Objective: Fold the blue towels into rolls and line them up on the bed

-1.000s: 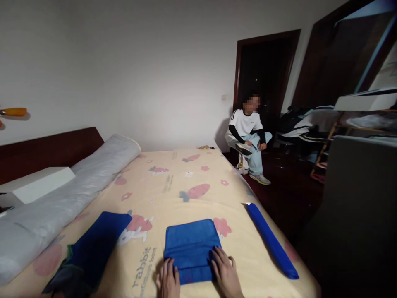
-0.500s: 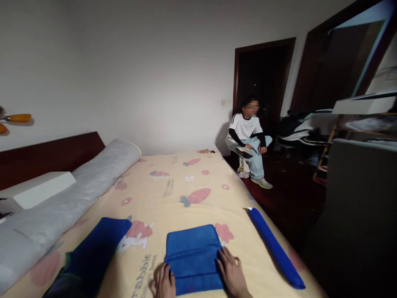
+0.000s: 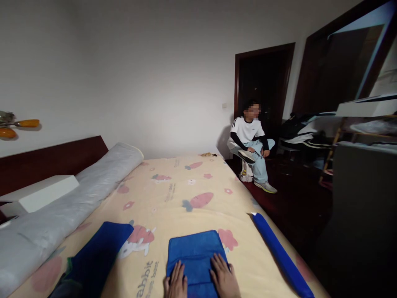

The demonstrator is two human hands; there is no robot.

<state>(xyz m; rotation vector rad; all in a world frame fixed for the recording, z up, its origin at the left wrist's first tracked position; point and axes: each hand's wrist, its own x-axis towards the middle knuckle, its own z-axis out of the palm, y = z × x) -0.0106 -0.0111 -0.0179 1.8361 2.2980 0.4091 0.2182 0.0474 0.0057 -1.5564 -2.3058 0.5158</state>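
A blue cloth (image 3: 194, 246), creased across its width, lies flat on the patterned bed at the bottom centre. My left hand (image 3: 176, 281) rests on its lower left edge, fingers laid out on the fabric. On the right side of the cloth lies my right hand (image 3: 223, 276), palm down with its fingers apart. Neither hand grips anything. To the left, a dark blue cloth (image 3: 99, 248) is spread on the bed. A long, narrow blue roll (image 3: 281, 254) lies along the bed's right side.
The bed (image 3: 173, 198) has a grey rolled bundle (image 3: 93, 186) and a white box (image 3: 46, 192) along its left side. A person (image 3: 248, 132) sits beyond the far right corner. A dark cabinet (image 3: 366, 207) stands at the right.
Both hands have moved inward from the cloth's side edges and now lie flatter on top of it. The whole view has shifted slightly, with everything appearing a little lower and further right.
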